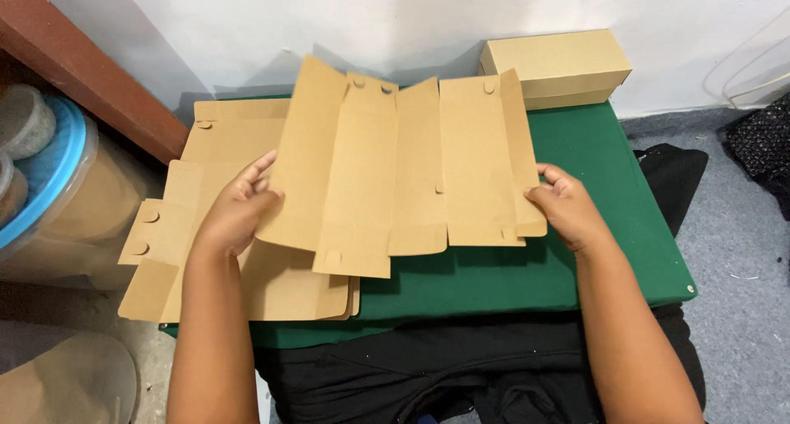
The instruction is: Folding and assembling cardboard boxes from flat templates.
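Head view: flat cardboard blank [403, 173] held between both hands, long axis side to side; left hand [234, 210] gripping one edge, right hand [564, 206] the other, above green tabletop [609, 227].

Along the top of the frame I am seeing a white wall [428, 21]. A closed tan cardboard box [557, 66] is sitting at the upper right, at the back edge of a green cloth-covered table [609, 227]. A reddish-brown wooden beam [82, 74] is slanting across the upper left. Below it a clear plastic tub with a blue lid [49, 177] is standing. Grey carpet [741, 259] is lying at the right, with black fabric [761, 144] on it.
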